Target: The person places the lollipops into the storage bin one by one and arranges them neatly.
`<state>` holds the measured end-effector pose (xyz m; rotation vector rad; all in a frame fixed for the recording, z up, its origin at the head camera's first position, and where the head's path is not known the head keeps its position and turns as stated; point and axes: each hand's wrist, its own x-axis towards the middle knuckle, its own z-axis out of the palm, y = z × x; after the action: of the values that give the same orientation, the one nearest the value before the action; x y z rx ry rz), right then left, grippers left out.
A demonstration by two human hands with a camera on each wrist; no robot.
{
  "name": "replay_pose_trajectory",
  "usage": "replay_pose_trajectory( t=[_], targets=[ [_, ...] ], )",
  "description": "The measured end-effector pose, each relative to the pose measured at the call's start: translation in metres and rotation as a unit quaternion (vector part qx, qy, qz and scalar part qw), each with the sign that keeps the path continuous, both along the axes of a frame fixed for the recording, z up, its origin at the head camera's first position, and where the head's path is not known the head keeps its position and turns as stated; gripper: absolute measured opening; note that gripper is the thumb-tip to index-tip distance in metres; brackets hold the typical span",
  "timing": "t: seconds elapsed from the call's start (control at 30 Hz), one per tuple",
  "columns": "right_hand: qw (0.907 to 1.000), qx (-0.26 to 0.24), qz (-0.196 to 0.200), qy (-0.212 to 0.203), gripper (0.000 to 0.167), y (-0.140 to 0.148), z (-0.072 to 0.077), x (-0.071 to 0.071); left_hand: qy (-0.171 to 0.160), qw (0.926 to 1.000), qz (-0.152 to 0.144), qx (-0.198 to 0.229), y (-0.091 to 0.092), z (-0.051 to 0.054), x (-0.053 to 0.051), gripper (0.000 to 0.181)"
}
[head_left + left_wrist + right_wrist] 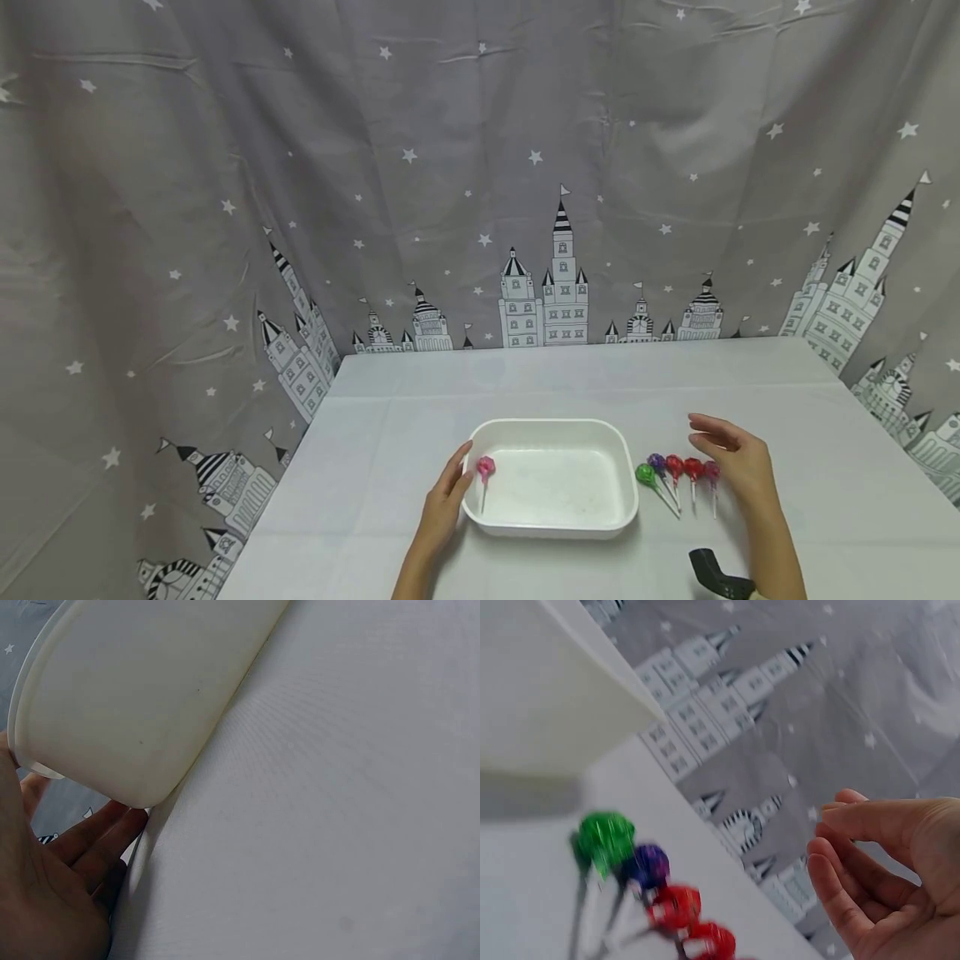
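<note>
Two bare hands are at work over a white surface (367, 500). Beside the left hand (441, 504) is a shallow white tray with rounded corners (562, 492). The left thumb lies over the rim and the fingers (112, 847) spread along the outside; the left wrist view shows fingertips touching the wall near its lower corner, so the hand grips the tray's left side.

The right hand (741, 462) holds nothing. Its fingers are loosely bent, with only a narrow gap between them and the thumb, and they hang above and behind the right end of a group of lollipops. From the right wrist view they look apart from every wrapper.

Five wrapped lollipops lie on the surface just right of the tray, stick ends toward the person: a green lollipop (646, 475), a purple lollipop (657, 462), two red lollipops (693, 469) and, nearest the right hand, a dark pink lollipop (712, 472). One pink lollipop (486, 465) is inside the tray, close to the left wall, its stick pointing toward the near side.

Behind everything hangs a grey curtain (450, 108) printed with stars and castles. A black curved piece (718, 575) shows at the right wrist.
</note>
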<state>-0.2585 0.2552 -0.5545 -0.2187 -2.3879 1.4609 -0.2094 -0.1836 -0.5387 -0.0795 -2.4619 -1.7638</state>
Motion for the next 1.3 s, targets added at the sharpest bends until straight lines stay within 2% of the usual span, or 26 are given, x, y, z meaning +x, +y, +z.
replay_pose_trajectory(
  t=[0.1, 0.17, 0.2, 0.33, 0.43, 0.47, 0.6, 0.8, 0.97, 1.1, 1.3],
  targets=[
    [0.9999, -0.015, -0.002, 0.005, 0.043, 0.009, 0.01, 0.011, 0.003, 1.0, -0.005, 0.002, 0.001, 0.0, 0.0, 0.043],
    [0.9997, -0.023, -0.007, -0.005, 0.044, 0.011, 0.024, 0.022, 0.003, 0.9999, -0.01, 0.001, 0.004, 0.009, 0.003, 0.043],
    [0.9994, -0.029, -0.011, -0.016, 0.044, 0.01, 0.031, 0.027, 0.004, 0.9999, -0.013, 0.001, 0.005, 0.012, 0.005, 0.043],
    [0.9976, -0.033, -0.021, -0.058, 0.044, 0.01, 0.049, 0.042, 0.004, 0.9999, -0.013, 0.0, 0.008, 0.014, 0.005, 0.043],
    [0.9961, -0.042, -0.015, -0.076, 0.047, 0.012, 0.05, 0.047, 0.009, 0.9999, -0.01, -0.004, 0.006, 0.0, -0.001, 0.042],
    [0.9953, -0.047, -0.013, -0.084, 0.049, 0.012, 0.05, 0.048, 0.01, 0.9999, -0.008, -0.007, 0.005, -0.001, -0.002, 0.042],
    [0.9938, -0.039, 0.012, -0.104, 0.053, 0.015, 0.046, 0.05, 0.007, 0.9999, -0.002, -0.007, 0.003, -0.002, -0.002, 0.042],
    [0.9879, 0.011, 0.06, -0.142, 0.058, 0.02, 0.035, 0.046, 0.0, 1.0, 0.004, -0.008, 0.002, -0.002, -0.001, 0.042],
    [0.9836, 0.022, 0.074, -0.163, 0.066, 0.018, 0.033, 0.046, 0.002, 0.9999, 0.003, -0.01, 0.001, -0.003, 0.0, 0.043],
    [0.9843, 0.049, 0.073, -0.153, 0.063, 0.016, 0.03, 0.045, 0.001, 1.0, 0.002, -0.01, 0.002, 0.004, 0.004, 0.042],
    [0.9846, 0.079, 0.062, -0.143, 0.06, 0.012, 0.026, 0.043, 0.003, 1.0, -0.009, -0.003, 0.006, 0.028, 0.015, 0.042]
  ],
)
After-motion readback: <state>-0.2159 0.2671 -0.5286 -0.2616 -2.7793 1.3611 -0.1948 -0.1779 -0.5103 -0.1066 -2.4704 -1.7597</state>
